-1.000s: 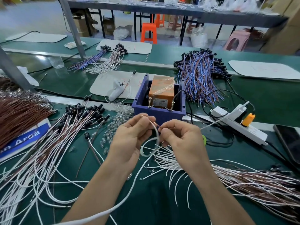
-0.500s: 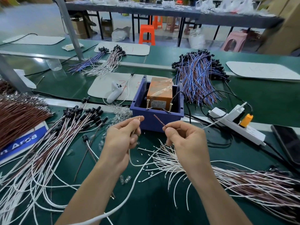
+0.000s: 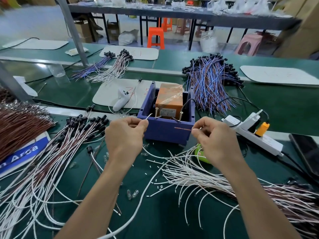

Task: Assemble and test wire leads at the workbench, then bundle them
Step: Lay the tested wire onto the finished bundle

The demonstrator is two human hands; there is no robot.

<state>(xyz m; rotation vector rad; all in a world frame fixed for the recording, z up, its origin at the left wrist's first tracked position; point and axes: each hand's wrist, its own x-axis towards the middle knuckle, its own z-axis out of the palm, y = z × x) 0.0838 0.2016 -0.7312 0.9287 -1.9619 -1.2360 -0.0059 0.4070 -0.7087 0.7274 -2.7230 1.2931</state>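
My left hand (image 3: 125,135) pinches the white end of a wire lead (image 3: 148,116), its tip close to the left upright metal pin (image 3: 156,112) of the blue tester box (image 3: 165,130). My right hand (image 3: 213,138) pinches the brown end (image 3: 183,128) of the lead, which points left across the box's front wall, below the right pin (image 3: 180,116). An orange transformer block (image 3: 170,97) sits inside the box. Loose white and brown leads (image 3: 215,176) lie under my right forearm. Finished leads with black caps (image 3: 57,149) fan out at the left.
A white power strip (image 3: 253,133) with an orange plug lies right of the box, a dark phone (image 3: 307,152) beyond it. A blue-and-brown wire heap (image 3: 210,78) lies behind. A brown wire pile (image 3: 19,125) fills the far left. Small clear bulbs (image 3: 132,194) scatter on the green mat.
My hands have moved apart and up toward the tester box, stretching the lead's two ends out to either side. The white end now sits near the left pin.
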